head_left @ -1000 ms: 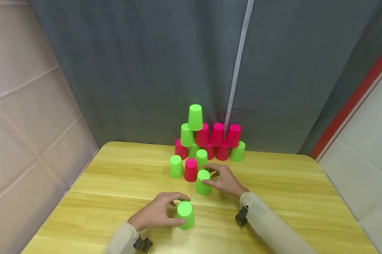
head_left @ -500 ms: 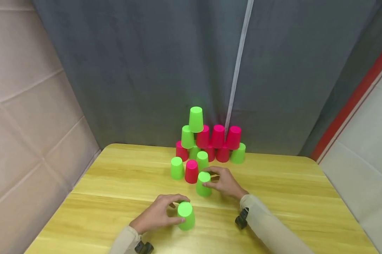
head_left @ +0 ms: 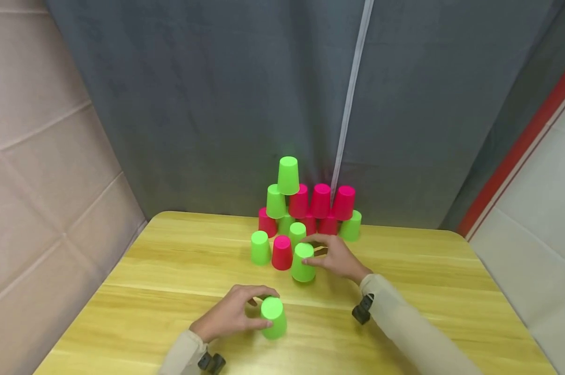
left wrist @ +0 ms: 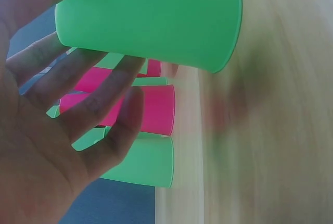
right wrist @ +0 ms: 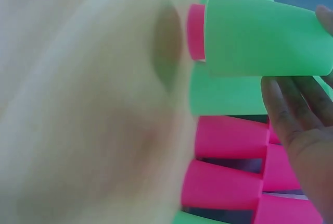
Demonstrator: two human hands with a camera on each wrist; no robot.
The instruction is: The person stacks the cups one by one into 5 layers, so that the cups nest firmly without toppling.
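The near green cup [head_left: 273, 317] stood upside down on the table [head_left: 170, 271], near the front edge, and the left hand [head_left: 231, 316] held it from the left side with thumb and fingers curled around its wall. A second green cup [head_left: 303, 262] stood upside down a little farther and to the right, and the right hand [head_left: 336, 258] gripped it from the right side in the same way. Such plastic cups looked light, thin and smooth, so they probably slip or tip easily; the best hold seemed to be around the wall, below the closed top, with soft pressure. Just left of the second cup stood a red cup [head_left: 281, 252] and another green one, and behind them a pyramid of cups [head_left: 310, 203] in red and green rose at the far edge. The table was of yellow wood with a smooth surface. A grey curtain [head_left: 217, 104] hung behind it, and a beige padded wall [head_left: 43, 156] closed the left side.
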